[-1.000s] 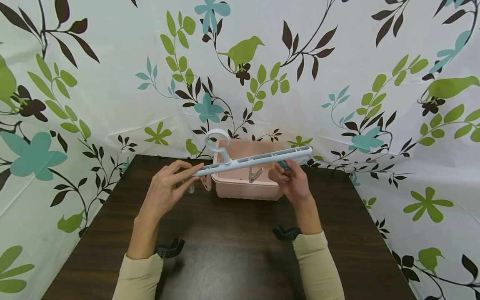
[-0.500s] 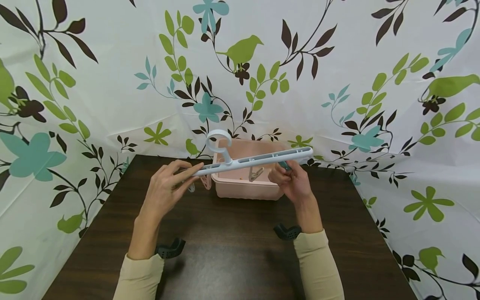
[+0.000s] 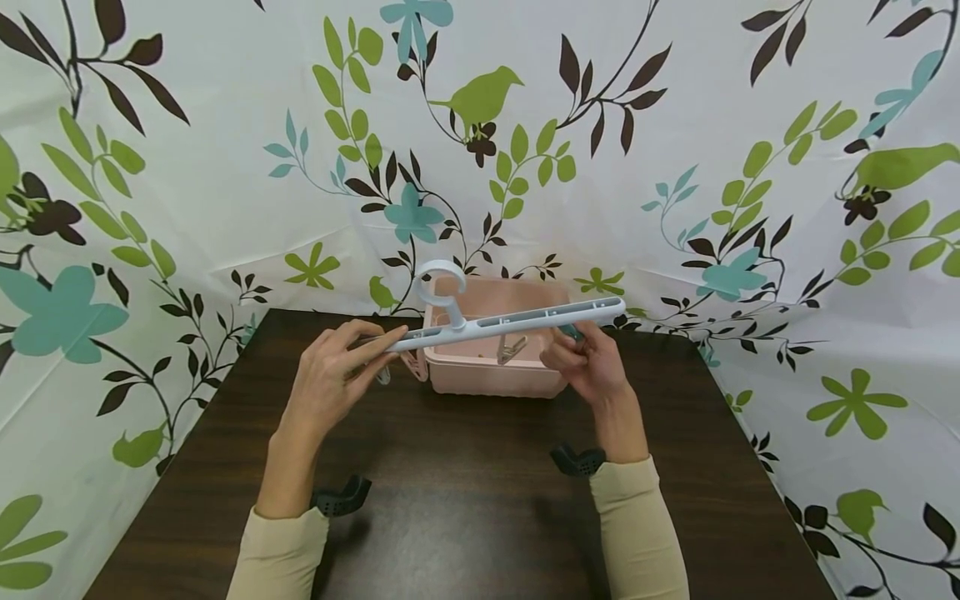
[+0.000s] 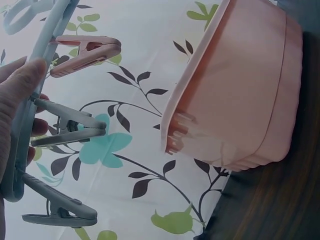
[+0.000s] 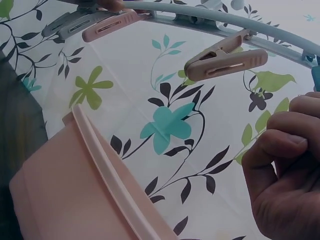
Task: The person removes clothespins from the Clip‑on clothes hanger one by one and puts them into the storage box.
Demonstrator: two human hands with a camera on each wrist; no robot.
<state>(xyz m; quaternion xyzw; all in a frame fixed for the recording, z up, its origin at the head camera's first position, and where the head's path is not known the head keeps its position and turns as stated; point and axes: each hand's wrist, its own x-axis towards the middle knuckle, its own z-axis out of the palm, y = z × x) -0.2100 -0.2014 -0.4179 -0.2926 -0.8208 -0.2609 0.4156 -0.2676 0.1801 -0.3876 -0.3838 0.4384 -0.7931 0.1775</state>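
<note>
A pale blue clip hanger [image 3: 517, 320] with a round hook is held over the table, its right end tilted up. My left hand [image 3: 326, 375] grips its left end, thumb on the bar. From that end hang a pink clip [image 4: 90, 52] and two grey clips [image 4: 70, 125], as the left wrist view shows. Farther along the bar, a beige clip [image 5: 227, 60] hangs in the right wrist view. Near the right end my right hand [image 3: 588, 362] pinches a teal clip [image 3: 572, 331] with fingers curled, right under the bar; the clip is mostly hidden.
Behind the hanger a pink plastic bin [image 3: 495, 381] stands on the dark wooden table [image 3: 450, 483], near its back edge. A white cloth [image 3: 240, 208] printed with leaves and birds hangs behind and at both sides.
The right hand has edged slightly to the right, and a little less of the teal clip shows. The left hand and the hanger stay nearly still.
</note>
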